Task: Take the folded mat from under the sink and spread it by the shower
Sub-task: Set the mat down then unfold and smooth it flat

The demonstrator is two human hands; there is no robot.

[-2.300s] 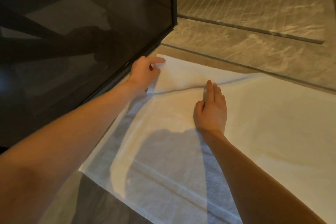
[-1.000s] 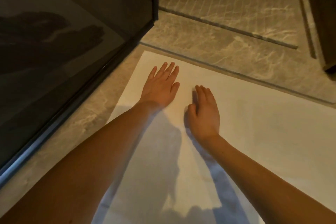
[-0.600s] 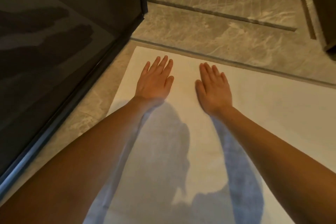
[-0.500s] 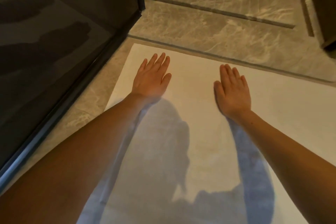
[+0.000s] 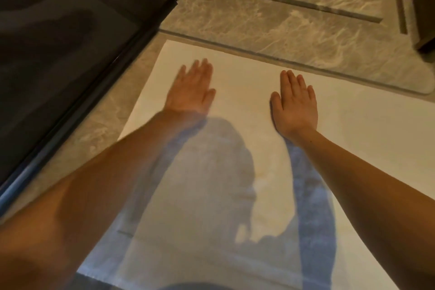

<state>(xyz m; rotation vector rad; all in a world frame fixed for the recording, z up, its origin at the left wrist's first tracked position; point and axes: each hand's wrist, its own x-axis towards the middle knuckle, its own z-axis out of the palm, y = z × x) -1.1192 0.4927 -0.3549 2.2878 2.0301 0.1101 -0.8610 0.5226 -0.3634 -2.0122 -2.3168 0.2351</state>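
The hands have slid apart, left hand [image 5: 191, 92] and right hand [image 5: 295, 103] flat, open-palmed on the mat [image 5: 235, 148].

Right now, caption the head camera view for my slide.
Left hand and right hand press flat on a white mat beside the dark shower glass.

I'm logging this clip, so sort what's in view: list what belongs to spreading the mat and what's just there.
Part of the job:
white mat, spread flat
left hand, palm down on it
right hand, palm down on it
shower threshold along its far edge

Just there:
dark glass panel
marble floor tiles
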